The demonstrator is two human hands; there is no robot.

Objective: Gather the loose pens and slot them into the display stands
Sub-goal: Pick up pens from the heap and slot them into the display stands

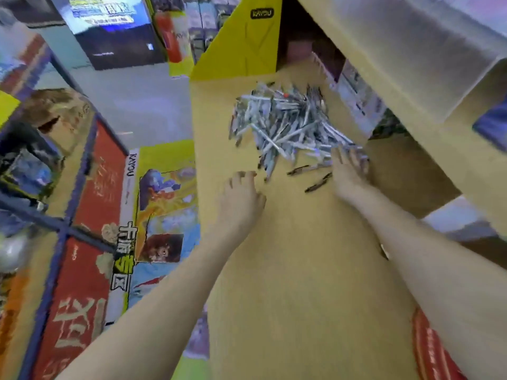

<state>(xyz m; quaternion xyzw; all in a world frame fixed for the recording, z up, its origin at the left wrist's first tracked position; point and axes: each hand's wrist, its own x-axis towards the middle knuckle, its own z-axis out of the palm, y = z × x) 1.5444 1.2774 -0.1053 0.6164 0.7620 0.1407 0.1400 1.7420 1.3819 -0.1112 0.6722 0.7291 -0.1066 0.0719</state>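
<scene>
A heap of loose grey and white pens (pixel 288 124) lies on a tan cardboard surface (pixel 301 270) ahead of me. A few dark pens (pixel 318 185) lie apart at the heap's near edge. My right hand (pixel 348 171) reaches to the heap's near right side, its fingers spread over the nearest pens; whether it holds one I cannot tell. My left hand (pixel 241 196) hovers over the cardboard just short of the heap, fingers loosely curled and holding nothing. No display stand is plainly visible.
A tan cardboard shelf (pixel 411 64) overhangs the heap on the right. A yellow panel (pixel 247 42) stands behind it. To the left the surface drops off to a floor with printed boxes (pixel 164 204), a red banner (pixel 90 242) and blue metal racks (pixel 63 229).
</scene>
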